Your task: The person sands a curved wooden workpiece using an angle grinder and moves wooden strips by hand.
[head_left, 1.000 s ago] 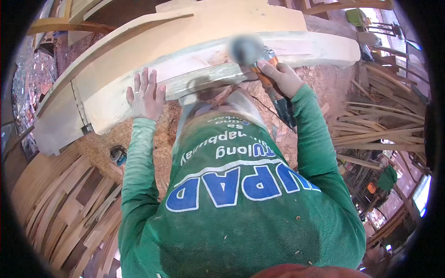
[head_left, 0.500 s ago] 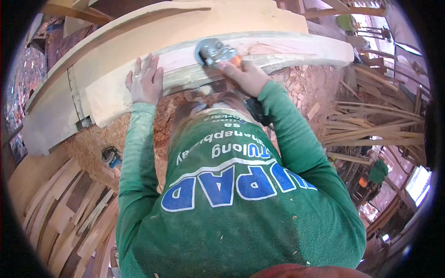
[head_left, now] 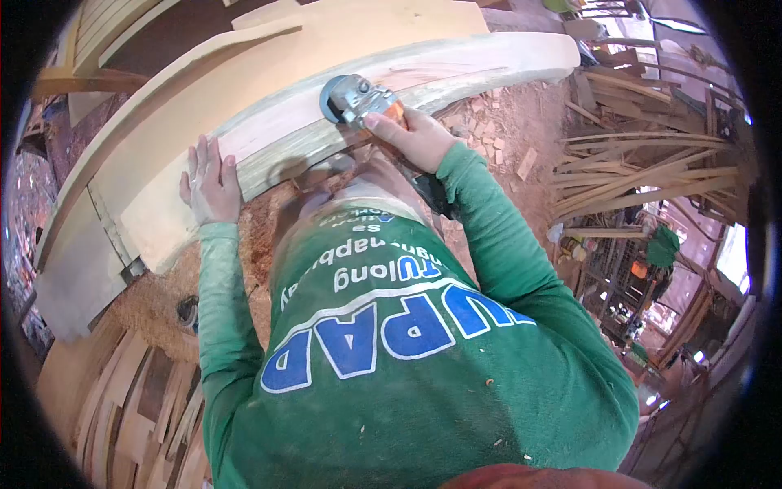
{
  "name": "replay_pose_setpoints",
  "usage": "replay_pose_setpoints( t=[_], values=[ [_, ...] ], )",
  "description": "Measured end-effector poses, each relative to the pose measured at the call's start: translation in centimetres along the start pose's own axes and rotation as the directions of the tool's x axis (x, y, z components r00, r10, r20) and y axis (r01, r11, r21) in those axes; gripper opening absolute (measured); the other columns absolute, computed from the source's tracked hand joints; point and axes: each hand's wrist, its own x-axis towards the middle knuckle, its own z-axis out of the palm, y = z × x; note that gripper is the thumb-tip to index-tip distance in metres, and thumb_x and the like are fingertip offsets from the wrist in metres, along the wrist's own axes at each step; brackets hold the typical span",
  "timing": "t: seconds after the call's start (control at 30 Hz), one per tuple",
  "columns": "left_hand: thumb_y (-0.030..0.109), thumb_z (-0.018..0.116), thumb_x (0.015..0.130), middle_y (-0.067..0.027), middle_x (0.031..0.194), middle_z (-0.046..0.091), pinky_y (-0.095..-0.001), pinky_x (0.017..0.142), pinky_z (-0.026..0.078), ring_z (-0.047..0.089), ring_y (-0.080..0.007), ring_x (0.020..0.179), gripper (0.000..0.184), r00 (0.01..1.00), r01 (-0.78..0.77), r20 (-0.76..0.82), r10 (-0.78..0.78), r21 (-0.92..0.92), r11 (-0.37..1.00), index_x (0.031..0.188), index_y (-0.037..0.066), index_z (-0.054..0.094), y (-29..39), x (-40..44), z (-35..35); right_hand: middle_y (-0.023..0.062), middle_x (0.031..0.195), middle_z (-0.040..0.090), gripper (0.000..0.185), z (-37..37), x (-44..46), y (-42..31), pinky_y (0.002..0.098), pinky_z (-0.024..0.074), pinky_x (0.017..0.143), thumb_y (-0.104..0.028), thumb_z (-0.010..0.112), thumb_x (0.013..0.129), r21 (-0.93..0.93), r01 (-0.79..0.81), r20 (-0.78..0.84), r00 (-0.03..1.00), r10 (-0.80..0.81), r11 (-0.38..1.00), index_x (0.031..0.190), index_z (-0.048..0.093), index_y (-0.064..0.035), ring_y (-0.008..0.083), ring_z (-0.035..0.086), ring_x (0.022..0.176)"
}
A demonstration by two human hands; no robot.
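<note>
A curved, pale wooden piece [head_left: 489,61] lies across the bench in front of me, its top face smooth and its near edge rougher. My right hand [head_left: 415,138] is wrapped round the orange body of an angle grinder [head_left: 355,96], whose round grey head rests on or just over the near part of the curved piece. My left hand [head_left: 213,186] lies flat on the wood to the left, fingers stretched and slightly spread. The grinder's disc is mostly hidden under its head.
A wide pale board [head_left: 358,37] lies beyond the curved piece. Sawdust and offcuts [head_left: 489,134] cover the ground. Stacked curved wood strips [head_left: 643,179] lie at right, and more planks [head_left: 130,399] at lower left. A dark cable or strap hangs below my right wrist.
The whole view has turned, so the wood and both hands appear further left. Relative to the wood, the grinder has moved slightly right; my left hand stays flat on it.
</note>
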Motion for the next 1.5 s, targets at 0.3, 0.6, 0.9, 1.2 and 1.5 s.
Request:
replay_pose_setpoints(
  t=[0.3, 0.6, 0.9, 1.2, 1.5],
  values=[
    [0.054, 0.065, 0.100, -0.0046, 0.168, 0.046, -0.0547, 0.127, 0.014, 0.037, -0.0263, 0.158, 0.068, 0.995, 0.083, 0.045, -0.084, 0.023, 0.996, 0.156, 0.017, 0.056, 1.7, 0.3, -0.7, 0.0118, 0.115, 0.072, 0.086, -9.9, 1.3, 5.1, 0.0298, 0.0546, 0.089, -0.067, 0.074, 0.092, 0.198, -0.087, -0.080, 0.991, 0.104, 0.976, 0.132, 0.066, 0.0088, 0.0155, 0.067, 0.101],
    [0.058, 0.067, 0.098, -0.0040, 0.169, 0.044, -0.0571, 0.128, 0.013, 0.034, -0.0264, 0.160, 0.075, 0.986, 0.156, 0.061, -0.158, 0.044, 0.987, 0.159, 0.017, 0.052, 1.6, 0.3, -0.1, 0.0082, 0.112, 0.072, 0.065, -22.3, 2.0, 12.1, 0.0304, 0.0566, 0.079, -0.056, 0.066, 0.103, 0.451, -0.084, -0.177, 0.967, 0.181, 0.889, 0.133, 0.065, 0.0011, 0.0165, 0.068, 0.089],
    [0.061, 0.065, 0.098, -0.0026, 0.170, 0.043, -0.0567, 0.128, 0.014, 0.032, -0.0270, 0.160, 0.075, 0.987, 0.144, 0.070, -0.148, 0.061, 0.988, 0.159, 0.019, 0.052, 0.6, 0.1, 0.1, 0.0048, 0.102, 0.071, 0.064, -25.8, 3.3, 12.4, 0.0294, 0.0562, 0.072, -0.060, 0.060, 0.104, 0.326, -0.069, -0.182, 0.974, 0.134, 0.943, 0.128, 0.068, -0.0014, 0.0144, 0.067, 0.081],
    [0.063, 0.063, 0.098, -0.0014, 0.170, 0.043, -0.0576, 0.127, 0.014, 0.032, -0.0255, 0.160, 0.075, 0.987, 0.149, 0.058, -0.153, 0.066, 0.987, 0.157, 0.018, 0.054, 1.2, 0.2, 0.5, 0.0135, 0.109, 0.073, 0.081, -17.6, 2.6, 10.3, 0.0308, 0.0546, 0.085, -0.067, 0.062, 0.099, 0.171, -0.080, -0.171, 0.979, 0.110, 0.982, 0.128, 0.068, 0.0084, 0.0180, 0.068, 0.095],
    [0.069, 0.058, 0.098, -0.0026, 0.170, 0.042, -0.0578, 0.127, 0.011, 0.033, -0.0250, 0.160, 0.078, 0.989, 0.140, 0.046, -0.143, 0.068, 0.988, 0.158, 0.019, 0.054, 1.7, 0.3, 0.6, 0.0217, 0.105, 0.073, 0.101, -8.6, 2.5, 7.3, 0.0333, 0.0539, 0.089, -0.078, 0.063, 0.091, -0.053, -0.068, -0.164, 0.985, 0.059, 0.996, 0.122, 0.067, 0.0177, 0.0235, 0.069, 0.098]
  ],
)
